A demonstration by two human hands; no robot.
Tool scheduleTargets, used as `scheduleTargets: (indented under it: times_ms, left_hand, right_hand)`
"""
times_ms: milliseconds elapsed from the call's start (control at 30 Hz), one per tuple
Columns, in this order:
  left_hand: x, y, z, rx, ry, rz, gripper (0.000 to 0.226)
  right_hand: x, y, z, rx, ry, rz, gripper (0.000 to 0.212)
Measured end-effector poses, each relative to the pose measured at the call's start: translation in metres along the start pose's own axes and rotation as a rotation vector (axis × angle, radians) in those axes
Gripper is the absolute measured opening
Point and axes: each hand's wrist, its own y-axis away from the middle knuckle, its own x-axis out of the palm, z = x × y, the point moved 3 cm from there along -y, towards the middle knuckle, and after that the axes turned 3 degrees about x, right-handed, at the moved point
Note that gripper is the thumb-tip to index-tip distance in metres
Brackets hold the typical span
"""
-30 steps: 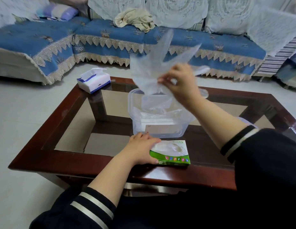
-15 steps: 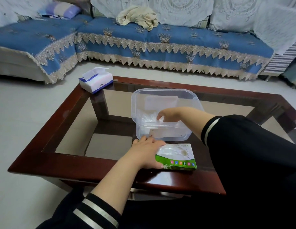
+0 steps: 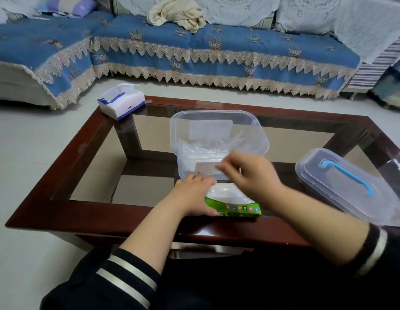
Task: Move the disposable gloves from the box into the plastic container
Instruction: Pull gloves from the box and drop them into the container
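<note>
Left hand (image 3: 194, 198) lies flat on the green glove box (image 3: 233, 203) (print unreadable); right hand (image 3: 250, 175), blurred, its grip seemingly loose.

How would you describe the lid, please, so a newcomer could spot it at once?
Find the coffee table. At its right end, beside the open container, lies the lid. It alone has a blue handle.

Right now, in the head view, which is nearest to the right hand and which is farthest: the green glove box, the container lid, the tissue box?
From the right hand:
1. Green glove box, just below it, near table edge.
2. Container lid, on the right.
3. Tissue box, far left corner.
</note>
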Motion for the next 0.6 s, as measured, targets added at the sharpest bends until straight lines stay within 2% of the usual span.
scheduleTargets:
  times_ms: [67,133,267,434,601]
  left_hand:
    - [0.001,0.002,0.0,-0.011,0.03,0.003,0.084]
    - [0.002,0.005,-0.002,-0.024,0.081,0.02,0.085]
    - [0.003,0.006,-0.002,-0.018,0.142,0.01,0.085]
    - [0.005,0.004,0.002,-0.021,0.191,0.018,0.08]
    - [0.006,0.002,0.001,-0.046,0.196,-0.005,0.076]
  right_hand:
    - [0.028,0.022,-0.019,0.11,0.126,0.205,0.027]
    - [0.046,0.03,-0.037,0.186,0.082,0.319,0.034]
    - [0.055,0.021,-0.05,0.311,-0.045,0.3,0.03]
    - [0.053,0.011,-0.049,0.416,-0.119,0.371,0.02]
    - [0.052,0.008,-0.048,0.439,-0.155,0.395,0.015]
